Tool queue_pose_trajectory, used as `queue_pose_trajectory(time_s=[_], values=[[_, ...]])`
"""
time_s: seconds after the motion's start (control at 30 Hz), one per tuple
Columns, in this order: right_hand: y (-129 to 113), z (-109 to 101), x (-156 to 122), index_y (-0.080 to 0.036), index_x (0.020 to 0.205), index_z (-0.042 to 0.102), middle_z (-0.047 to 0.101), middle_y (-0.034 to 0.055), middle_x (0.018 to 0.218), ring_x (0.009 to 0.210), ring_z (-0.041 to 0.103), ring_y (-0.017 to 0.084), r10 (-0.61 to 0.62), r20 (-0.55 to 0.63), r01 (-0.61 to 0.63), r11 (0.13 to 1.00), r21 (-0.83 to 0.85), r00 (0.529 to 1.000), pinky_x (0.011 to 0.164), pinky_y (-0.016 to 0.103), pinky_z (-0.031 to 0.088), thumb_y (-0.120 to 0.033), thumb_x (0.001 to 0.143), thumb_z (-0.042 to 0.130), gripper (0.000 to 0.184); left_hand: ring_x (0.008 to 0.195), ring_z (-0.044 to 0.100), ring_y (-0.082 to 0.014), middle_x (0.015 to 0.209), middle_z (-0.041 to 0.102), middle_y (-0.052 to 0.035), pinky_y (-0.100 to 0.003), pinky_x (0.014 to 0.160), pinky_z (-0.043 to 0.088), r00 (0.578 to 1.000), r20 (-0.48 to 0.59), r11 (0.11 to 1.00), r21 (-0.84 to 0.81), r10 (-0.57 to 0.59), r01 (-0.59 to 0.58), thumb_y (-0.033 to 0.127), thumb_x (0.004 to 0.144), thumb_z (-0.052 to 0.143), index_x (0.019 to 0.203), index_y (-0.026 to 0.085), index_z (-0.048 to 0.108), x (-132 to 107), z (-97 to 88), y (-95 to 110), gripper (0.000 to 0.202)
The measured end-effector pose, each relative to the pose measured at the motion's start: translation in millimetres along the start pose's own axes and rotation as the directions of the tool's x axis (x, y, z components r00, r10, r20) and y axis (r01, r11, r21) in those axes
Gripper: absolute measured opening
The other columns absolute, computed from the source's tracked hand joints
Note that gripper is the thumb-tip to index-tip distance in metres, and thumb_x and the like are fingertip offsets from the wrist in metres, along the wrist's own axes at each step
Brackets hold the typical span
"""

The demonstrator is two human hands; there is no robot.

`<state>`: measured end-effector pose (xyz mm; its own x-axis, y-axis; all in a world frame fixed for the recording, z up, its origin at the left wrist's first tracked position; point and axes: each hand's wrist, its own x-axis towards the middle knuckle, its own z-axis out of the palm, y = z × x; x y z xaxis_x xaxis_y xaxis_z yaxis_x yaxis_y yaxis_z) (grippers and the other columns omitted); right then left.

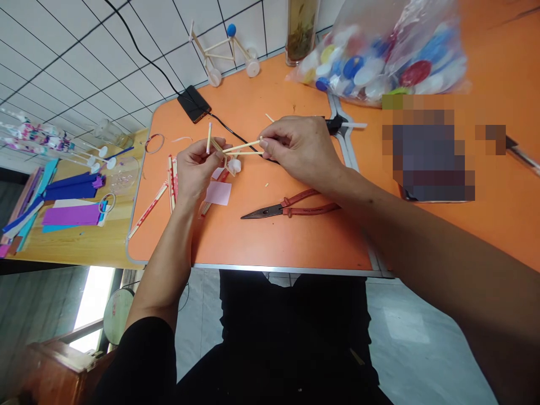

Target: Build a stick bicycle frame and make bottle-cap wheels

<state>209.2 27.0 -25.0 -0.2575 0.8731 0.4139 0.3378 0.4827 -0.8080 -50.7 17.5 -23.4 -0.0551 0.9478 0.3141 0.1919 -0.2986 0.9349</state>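
Our L hand (194, 171) pinches the stick frame (240, 149) near its left end, with a white cap wheel (234, 166) just below. Frame's long axis runs approx. horiz. to our R hand (295, 149), fingers pressed together, pinching the sticks' right ends; both hands abt equally near. Red-handled pliers (287, 207) lie below on the orange table (270, 242).

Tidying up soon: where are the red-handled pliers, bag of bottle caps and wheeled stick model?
Red-handled pliers (282, 209), head view, pivot.
Bag of bottle caps (405, 22), head view, upper plastic.
Wheeled stick model (219, 57), head view, lower crossbar.
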Motion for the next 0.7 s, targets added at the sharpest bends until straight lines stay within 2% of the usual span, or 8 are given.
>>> queue_pose_trajectory(time_s=[0.1,0.2,0.4,0.53,0.7], values=[[-0.2,1.4,0.3,-0.029,0.085,0.079,0.08,0.0068,0.088,0.097,0.074,0.03,0.0,-0.001,0.0,1.0,0.018,1.0,0.088,0.046,0.06,-0.044,0.104,0.076,0.025,0.083,0.082,-0.0191,0.097,0.087,-0.0026,-0.03,0.073,0.069,0.999,-0.013,1.0,0.009,-0.029,0.029,0.03,0.078,0.092,0.091,0.026,0.088,-1.1,1.1,3.4,0.014],[-0.9,2.1,0.4,-0.03,0.087,0.081,0.08,0.0065,0.088,0.098,0.075,0.03,-0.001,0.001,0.001,1.0,0.013,1.0,0.085,0.045,0.061,-0.046,0.105,0.075,0.024,0.086,0.083,-0.0194,0.098,0.086,-0.0024,-0.03,0.075,0.069,0.999,-0.015,0.999,0.019,-0.035,0.036,0.03,0.081,0.089,0.088,0.026,0.087,-1.9,1.7,5.0,0.008],[1.1,2.8,1.4,-0.03,0.088,0.082,0.081,0.007,0.088,0.097,0.075,0.03,-0.016,-0.018,0.016,1.0,-0.01,1.0,0.085,0.046,0.062,-0.047,0.105,0.074,0.025,0.073,0.078,-0.0154,0.092,0.084,-0.0017,-0.031,0.074,0.068,0.999,0.041,0.999,0.022,0.022,-0.023,0.027,0.082,0.092,0.087,0.025,0.086,-4.5,3.4,7.3,0.008],[3.4,3.5,2.0,-0.031,0.092,0.084,0.081,0.0067,0.089,0.096,0.074,0.03,-0.014,-0.019,0.014,1.0,-0.018,1.0,0.084,0.046,0.062,-0.049,0.105,0.074,0.025,0.076,0.079,-0.0161,0.09,0.083,-0.0023,-0.034,0.079,0.07,0.996,0.078,0.999,0.019,0.045,-0.047,0.024,0.084,0.091,0.081,0.024,0.083,-6.0,4.2,9.9,0.008],[1.6,2.9,1.7,-0.029,0.088,0.081,0.081,0.0074,0.091,0.097,0.074,0.03,0.013,-0.028,-0.013,1.0,-0.002,1.0,0.086,0.046,0.06,-0.046,0.104,0.078,0.023,0.076,0.08,-0.0166,0.095,0.085,-0.003,-0.031,0.072,0.069,0.993,0.115,1.0,0.017,-0.028,0.026,0.023,0.083,0.09,0.091,0.026,0.089,-3.6,-1.6,11.2,0.008]])
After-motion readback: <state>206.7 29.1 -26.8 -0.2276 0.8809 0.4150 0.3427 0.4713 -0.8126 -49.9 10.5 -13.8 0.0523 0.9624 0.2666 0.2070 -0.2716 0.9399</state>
